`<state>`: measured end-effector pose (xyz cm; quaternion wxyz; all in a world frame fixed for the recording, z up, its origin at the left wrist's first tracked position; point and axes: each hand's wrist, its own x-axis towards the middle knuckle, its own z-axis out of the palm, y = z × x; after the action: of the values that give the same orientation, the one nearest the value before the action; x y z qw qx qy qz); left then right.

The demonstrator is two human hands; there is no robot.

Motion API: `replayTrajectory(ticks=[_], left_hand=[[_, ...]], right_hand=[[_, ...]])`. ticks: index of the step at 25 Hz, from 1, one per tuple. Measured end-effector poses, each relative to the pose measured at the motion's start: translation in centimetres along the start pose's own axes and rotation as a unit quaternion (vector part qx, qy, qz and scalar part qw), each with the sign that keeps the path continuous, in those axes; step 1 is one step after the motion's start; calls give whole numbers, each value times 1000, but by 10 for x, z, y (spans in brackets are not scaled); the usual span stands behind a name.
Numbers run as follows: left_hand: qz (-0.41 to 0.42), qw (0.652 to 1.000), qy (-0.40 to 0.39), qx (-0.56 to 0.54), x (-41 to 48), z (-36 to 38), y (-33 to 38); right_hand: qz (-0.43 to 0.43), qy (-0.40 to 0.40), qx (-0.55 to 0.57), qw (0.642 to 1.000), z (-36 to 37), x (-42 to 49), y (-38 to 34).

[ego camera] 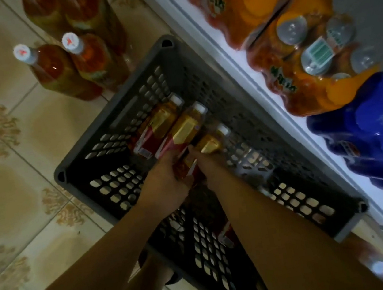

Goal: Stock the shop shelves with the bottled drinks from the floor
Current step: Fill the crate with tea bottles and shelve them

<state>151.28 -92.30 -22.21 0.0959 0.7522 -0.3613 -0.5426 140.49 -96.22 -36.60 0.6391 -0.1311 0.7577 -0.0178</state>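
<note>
A grey perforated plastic crate (116, 111) stands on the tiled floor against the shelf. Inside it lie several bottles with gold and red labels and white caps. My left hand (166, 180) grips the lower end of the middle bottle (183, 128). My right hand (199, 161) reaches in beside it and holds the bottle to the right (210, 143); its fingers are mostly hidden behind the labels. A third bottle (162, 121) lies untouched to the left of these.
Large bottles of reddish drink (57, 70) with white caps stand on the floor beyond the crate. The white shelf (235, 65) at right carries shrink-wrapped packs of orange drink (296, 56) and a blue-wrapped pack (380, 130).
</note>
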Motion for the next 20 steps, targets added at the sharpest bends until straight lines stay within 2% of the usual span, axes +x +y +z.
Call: replayTrajectory(ticks=[3,6,8,13,20], left_hand=[[6,1000,-11,1,3,-4,-13],[-4,999,-23,25,-8,-17,-18],[-20,999,-36,29,-23,-26,-13],[-40,998,-49,10,-110,-48,42],[-28,986,-74,-144,-268,-106,158]], right_hand=[[6,11,27,1000,7,30,10],[33,-34,64,997,-11,15,15],[32,-80,70,994,-30,-43,6],[-15,-140,47,989,-78,-193,-5],[-129,-241,55,960,-132,-419,-53]])
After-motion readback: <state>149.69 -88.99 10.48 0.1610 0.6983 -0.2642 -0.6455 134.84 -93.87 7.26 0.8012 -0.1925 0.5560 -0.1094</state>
